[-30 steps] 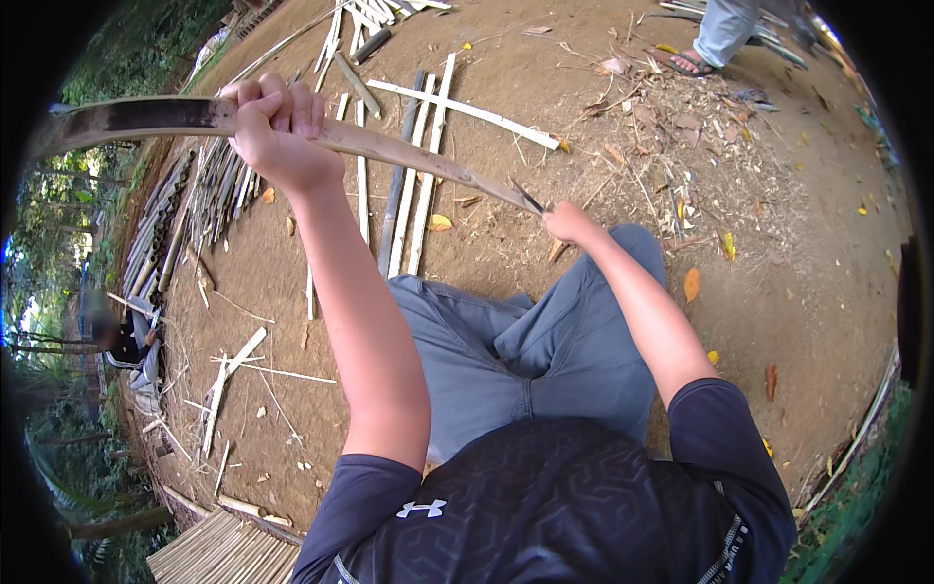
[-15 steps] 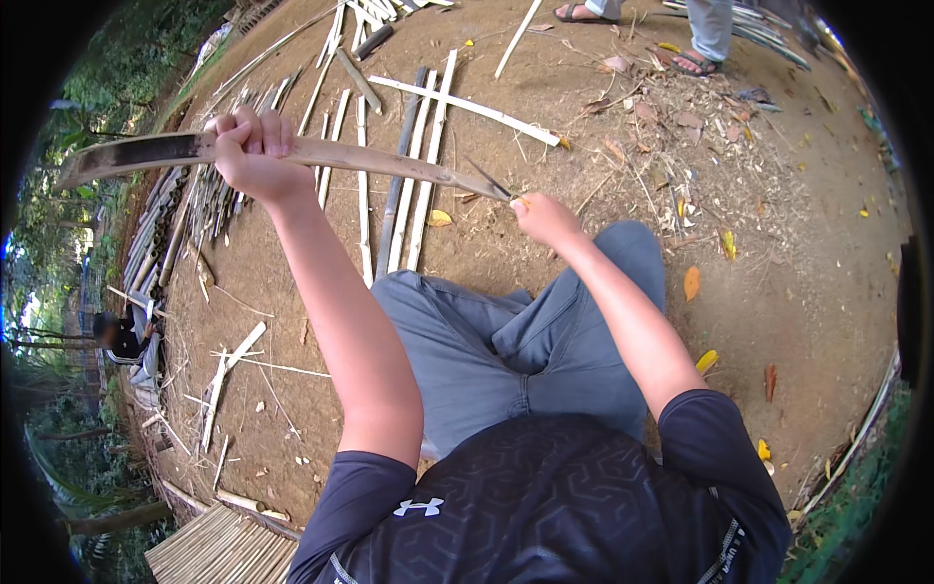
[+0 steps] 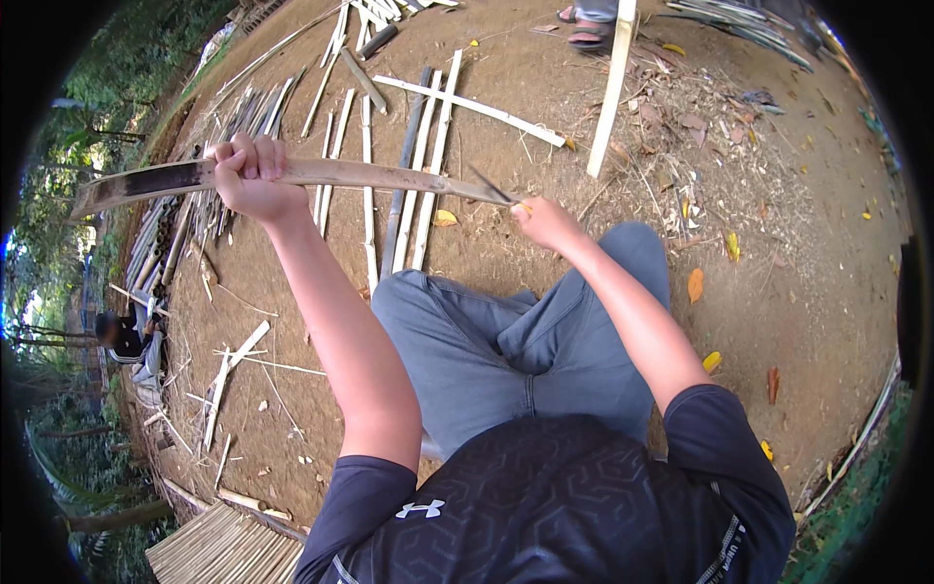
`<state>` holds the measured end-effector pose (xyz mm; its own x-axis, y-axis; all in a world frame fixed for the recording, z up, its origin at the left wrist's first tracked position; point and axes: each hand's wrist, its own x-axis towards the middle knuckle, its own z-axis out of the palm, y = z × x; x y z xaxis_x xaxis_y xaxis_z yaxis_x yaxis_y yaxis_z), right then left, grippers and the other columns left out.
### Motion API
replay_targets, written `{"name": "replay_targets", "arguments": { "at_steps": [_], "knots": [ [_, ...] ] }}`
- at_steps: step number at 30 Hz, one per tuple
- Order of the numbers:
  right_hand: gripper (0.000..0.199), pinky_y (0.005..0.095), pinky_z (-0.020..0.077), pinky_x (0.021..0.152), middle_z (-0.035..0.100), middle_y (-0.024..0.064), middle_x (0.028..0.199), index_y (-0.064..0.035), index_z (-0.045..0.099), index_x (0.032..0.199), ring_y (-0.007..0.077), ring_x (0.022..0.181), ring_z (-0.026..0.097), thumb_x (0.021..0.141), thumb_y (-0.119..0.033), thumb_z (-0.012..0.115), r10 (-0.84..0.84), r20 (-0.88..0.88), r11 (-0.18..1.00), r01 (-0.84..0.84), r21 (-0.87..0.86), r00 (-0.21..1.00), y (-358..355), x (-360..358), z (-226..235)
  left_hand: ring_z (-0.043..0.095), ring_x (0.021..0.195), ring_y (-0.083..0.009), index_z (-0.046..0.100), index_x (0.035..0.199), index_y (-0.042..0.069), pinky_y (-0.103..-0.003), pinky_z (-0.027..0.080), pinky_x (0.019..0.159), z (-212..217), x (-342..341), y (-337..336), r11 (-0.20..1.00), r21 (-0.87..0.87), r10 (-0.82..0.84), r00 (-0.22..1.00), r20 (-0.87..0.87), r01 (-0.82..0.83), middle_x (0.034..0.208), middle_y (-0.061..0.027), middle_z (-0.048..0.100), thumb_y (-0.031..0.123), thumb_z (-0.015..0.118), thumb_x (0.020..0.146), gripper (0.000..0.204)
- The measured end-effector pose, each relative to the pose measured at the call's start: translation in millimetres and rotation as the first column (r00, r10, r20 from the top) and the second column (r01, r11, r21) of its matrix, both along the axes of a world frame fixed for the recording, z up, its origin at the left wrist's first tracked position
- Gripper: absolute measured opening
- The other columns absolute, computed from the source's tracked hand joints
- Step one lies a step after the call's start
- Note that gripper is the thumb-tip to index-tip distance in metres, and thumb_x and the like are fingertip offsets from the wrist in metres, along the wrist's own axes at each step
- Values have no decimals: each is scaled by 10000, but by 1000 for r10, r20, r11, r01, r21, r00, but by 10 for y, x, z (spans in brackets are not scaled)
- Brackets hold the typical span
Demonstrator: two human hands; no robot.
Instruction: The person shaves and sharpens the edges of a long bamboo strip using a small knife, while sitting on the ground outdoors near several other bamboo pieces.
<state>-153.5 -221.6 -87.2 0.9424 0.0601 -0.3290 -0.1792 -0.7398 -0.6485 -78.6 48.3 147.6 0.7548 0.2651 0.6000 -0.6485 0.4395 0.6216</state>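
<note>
My left hand (image 3: 255, 180) is wrapped round a long split bamboo strip (image 3: 379, 175), brown with a blackened patch near its left end. The strip runs across in front of me, above my crossed legs. Its narrower right end reaches my right hand (image 3: 547, 224), which is closed on a knife (image 3: 489, 182). The dark, slim blade points up and left, over or against the strip's tip. My fingers hide the handle and most of the contact between blade and bamboo.
Pale and dark bamboo strips (image 3: 416, 165) lie on the dirt ahead, one crossing them. A pile of poles (image 3: 161, 238) sits at left, a slatted bamboo mat (image 3: 229, 547) at lower left. Another person's foot (image 3: 591, 34) is far ahead, beside an upright-looking pale strip (image 3: 613, 92).
The bamboo strip's left end has dipped slightly; both hands keep their hold. The other person's feet have shifted left, and a pale strip now shows in front of them.
</note>
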Motion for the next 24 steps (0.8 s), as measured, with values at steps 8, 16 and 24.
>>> {"name": "replay_targets", "arguments": {
  "at_steps": [8,16,24],
  "knots": [
    [358,450,528,712,688,123,880,-53,674,1018,265,776,667,1024,-337,456,56,-26,995,-53,80,998,-113,149,-176,229,415,-83,304,683,163,-232,244,387,-51,28,177,999,-34,-33,999,-26,32,559,28,279,51,434,736,179],
    [340,473,502,738,685,181,881,-51,661,980,343,791,661,995,-348,496,-44,48,988,37,153,998,-170,268,-764,234,420,-81,317,688,165,-233,242,394,-48,72,195,1000,7,-5,1000,-28,5,565,29,271,54,421,755,166],
    [328,398,503,689,612,105,769,-57,659,1043,175,709,587,1017,-340,497,-8,69,991,-1,134,998,22,276,-691,221,429,-83,263,695,165,-229,215,388,-143,168,338,983,-37,175,977,-123,-181,570,27,259,46,396,766,192]
  ]
}}
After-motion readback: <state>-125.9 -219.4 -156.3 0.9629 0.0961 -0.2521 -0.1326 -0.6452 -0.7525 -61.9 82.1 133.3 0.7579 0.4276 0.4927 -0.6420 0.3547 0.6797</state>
